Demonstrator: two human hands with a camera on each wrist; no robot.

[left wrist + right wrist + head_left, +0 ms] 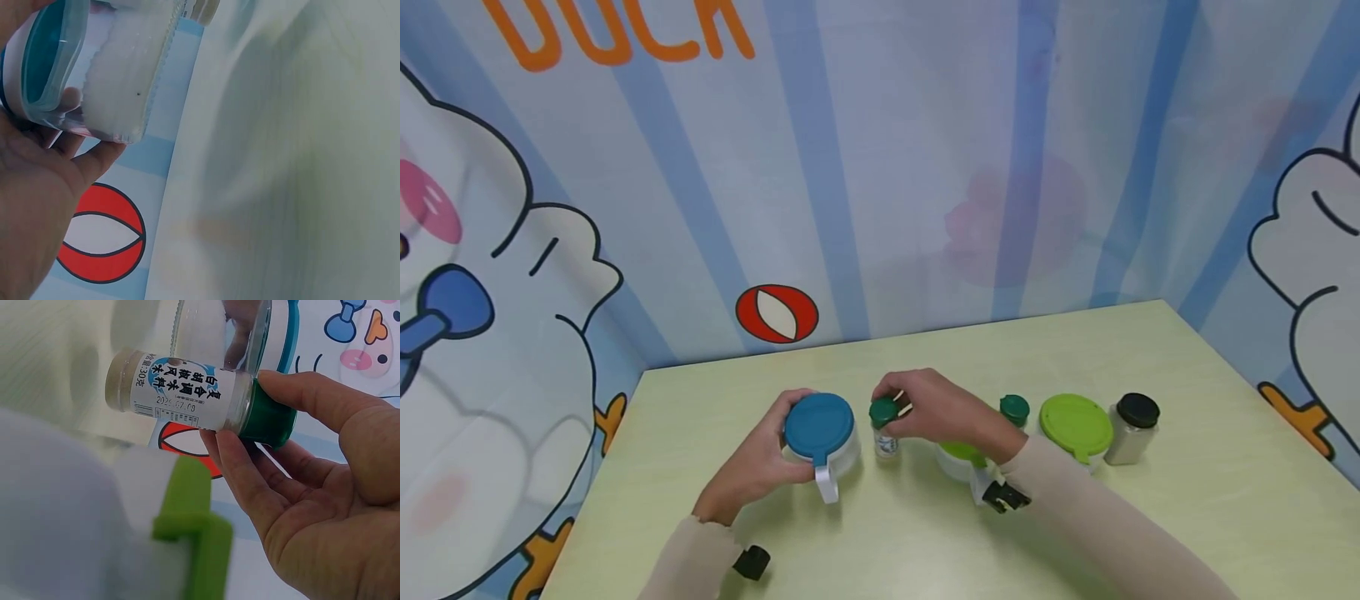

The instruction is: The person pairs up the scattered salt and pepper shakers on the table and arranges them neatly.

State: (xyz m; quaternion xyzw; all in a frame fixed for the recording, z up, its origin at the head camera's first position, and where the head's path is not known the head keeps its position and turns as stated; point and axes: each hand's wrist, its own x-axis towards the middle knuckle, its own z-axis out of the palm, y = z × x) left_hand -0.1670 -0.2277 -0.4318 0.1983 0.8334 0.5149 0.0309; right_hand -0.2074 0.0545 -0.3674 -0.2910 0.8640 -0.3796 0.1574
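Note:
My left hand (767,458) grips a seasoning jar (818,427) with a blue lid and white handle, fingers round its far side and thumb near the handle. White contents show through the jar's clear wall (122,72) in the left wrist view. Just right of it, my right hand (934,408) pinches a small pepper shaker (887,442) by its green cap (270,415). The shaker's printed white label (181,390) faces the right wrist camera, and pale powder is at its base. Whether either container touches the table cannot be told.
Under my right forearm stands a green-lidded jar (958,462), partly hidden. Behind that arm are another green-capped bottle (1015,408) and a second green-lidded jar (1077,423). A black-capped jar (1131,433) stands at the right. The pale table (880,542) meets a printed backdrop (895,167).

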